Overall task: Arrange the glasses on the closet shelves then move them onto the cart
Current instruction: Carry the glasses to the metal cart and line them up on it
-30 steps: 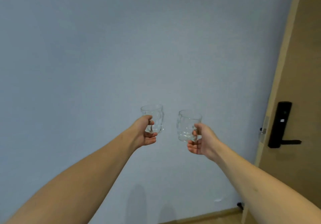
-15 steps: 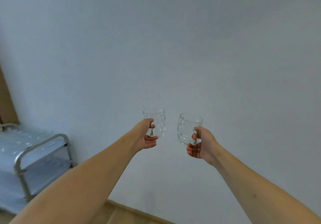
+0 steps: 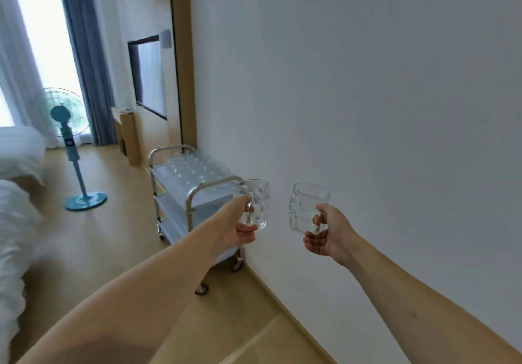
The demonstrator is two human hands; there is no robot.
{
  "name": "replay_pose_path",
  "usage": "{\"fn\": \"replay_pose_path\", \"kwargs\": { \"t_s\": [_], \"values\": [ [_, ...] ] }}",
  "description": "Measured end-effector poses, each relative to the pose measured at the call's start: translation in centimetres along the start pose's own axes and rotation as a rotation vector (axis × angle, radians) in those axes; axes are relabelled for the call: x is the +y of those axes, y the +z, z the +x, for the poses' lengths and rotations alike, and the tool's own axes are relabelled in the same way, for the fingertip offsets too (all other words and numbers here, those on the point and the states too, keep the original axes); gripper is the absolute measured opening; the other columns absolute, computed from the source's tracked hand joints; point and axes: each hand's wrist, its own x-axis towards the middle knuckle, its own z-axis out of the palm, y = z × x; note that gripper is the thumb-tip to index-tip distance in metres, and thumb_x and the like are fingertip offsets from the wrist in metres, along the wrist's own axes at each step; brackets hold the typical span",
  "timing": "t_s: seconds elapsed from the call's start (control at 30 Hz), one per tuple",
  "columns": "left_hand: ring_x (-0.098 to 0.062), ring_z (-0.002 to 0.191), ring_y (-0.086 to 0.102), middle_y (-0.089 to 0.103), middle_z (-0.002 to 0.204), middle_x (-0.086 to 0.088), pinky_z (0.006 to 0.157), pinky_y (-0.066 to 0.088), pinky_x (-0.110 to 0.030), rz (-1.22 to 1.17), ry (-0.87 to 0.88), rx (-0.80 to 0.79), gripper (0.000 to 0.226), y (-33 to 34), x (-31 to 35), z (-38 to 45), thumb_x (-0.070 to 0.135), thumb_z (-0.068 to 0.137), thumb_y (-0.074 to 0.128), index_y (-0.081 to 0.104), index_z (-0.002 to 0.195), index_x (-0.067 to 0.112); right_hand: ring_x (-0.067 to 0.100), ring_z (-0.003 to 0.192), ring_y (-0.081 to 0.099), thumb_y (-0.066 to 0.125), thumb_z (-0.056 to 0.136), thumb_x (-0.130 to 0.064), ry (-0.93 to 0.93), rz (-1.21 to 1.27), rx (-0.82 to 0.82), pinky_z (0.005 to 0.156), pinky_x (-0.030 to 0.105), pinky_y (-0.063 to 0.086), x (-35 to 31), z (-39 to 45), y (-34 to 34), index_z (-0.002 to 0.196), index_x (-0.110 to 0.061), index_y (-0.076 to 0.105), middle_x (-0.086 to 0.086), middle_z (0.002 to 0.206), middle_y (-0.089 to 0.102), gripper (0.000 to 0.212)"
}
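Observation:
My left hand (image 3: 240, 222) grips the handle of a clear dimpled glass mug (image 3: 258, 201), held upright in the air. My right hand (image 3: 327, 235) holds a second clear glass mug (image 3: 305, 208) by its handle, also upright, a little to the right. Both mugs hang in front of a white wall. A metal cart (image 3: 197, 194) with three shelves stands against the wall, ahead and left of my left hand. Several clear glasses (image 3: 195, 170) stand in rows on its top shelf.
A teal standing fan (image 3: 70, 143) is on the wooden floor at the left. White bedding (image 3: 14, 208) fills the left edge. A wall-mounted screen (image 3: 148, 75) and a wooden desk (image 3: 127, 134) lie beyond the cart. Open floor runs between bed and cart.
My view has swung left: the door and lock left the frame, and the cart, fan and bed came into sight. Both hands keep their mugs in the same grip.

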Motion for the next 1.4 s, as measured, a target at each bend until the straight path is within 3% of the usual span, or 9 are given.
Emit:
{"fn": "replay_pose_path", "kwargs": {
  "t_s": [0.17,0.47,0.63,0.93,1.13,1.4],
  "values": [
    [-0.029,0.084,0.059,0.062,0.097,-0.020,0.076,0.055,-0.041,-0.022,-0.026,0.166,0.026,-7.6,2.9,5.2,0.039,0.100,0.053,0.061,0.099,0.014,0.030,0.070,0.059,0.048,0.098,-0.042,0.033,-0.076,-0.145,0.059,0.033,0.056,-1.4,7.3,9.7,0.070,-0.015,0.048,0.019,0.084,0.059,0.038],
    [-0.029,0.086,0.059,0.061,0.097,-0.021,0.076,0.054,-0.039,-0.083,-0.048,0.366,0.028,-17.7,8.6,13.8,0.041,0.102,0.052,0.058,0.097,0.013,0.027,0.061,0.056,0.049,0.097,-0.046,0.083,-0.157,-0.320,0.057,0.032,0.056,-3.7,19.5,24.1,0.072,-0.017,0.048,0.015,0.071,0.058,0.039],
    [-0.028,0.082,0.058,0.061,0.098,-0.021,0.076,0.054,-0.039,-0.128,-0.070,0.437,0.028,-22.8,9.9,17.7,0.040,0.101,0.051,0.059,0.098,0.013,0.030,0.070,0.060,0.051,0.097,-0.048,0.109,-0.207,-0.384,0.062,0.035,0.058,-3.3,24.1,30.4,0.076,-0.017,0.051,0.017,0.078,0.061,0.038],
    [-0.030,0.083,0.059,0.062,0.095,-0.020,0.079,0.054,-0.041,-0.160,-0.110,0.421,0.030,-31.4,11.6,26.0,0.042,0.101,0.052,0.058,0.095,0.014,0.031,0.074,0.061,0.049,0.096,-0.047,0.121,-0.226,-0.405,0.066,0.037,0.058,-2.2,30.6,40.3,0.085,-0.016,0.051,0.019,0.084,0.061,0.033],
    [-0.029,0.077,0.059,0.064,0.092,-0.021,0.070,0.055,-0.038,-0.109,-0.143,0.366,0.031,-38.4,14.3,32.6,0.043,0.101,0.053,0.059,0.098,0.013,0.030,0.072,0.061,0.050,0.096,-0.043,0.149,-0.180,-0.316,0.064,0.037,0.059,-1.8,34.9,48.0,0.083,-0.015,0.051,0.017,0.079,0.060,0.031],
    [-0.027,0.073,0.058,0.063,0.087,-0.019,0.066,0.055,-0.036,-0.052,-0.189,0.273,0.030,-47.1,17.5,41.3,0.042,0.099,0.056,0.060,0.100,0.012,0.030,0.077,0.061,0.050,0.097,-0.045,0.171,-0.129,-0.199,0.063,0.036,0.060,-1.6,39.8,57.4,0.098,-0.011,0.056,0.019,0.088,0.061,0.034]
  ]
}}
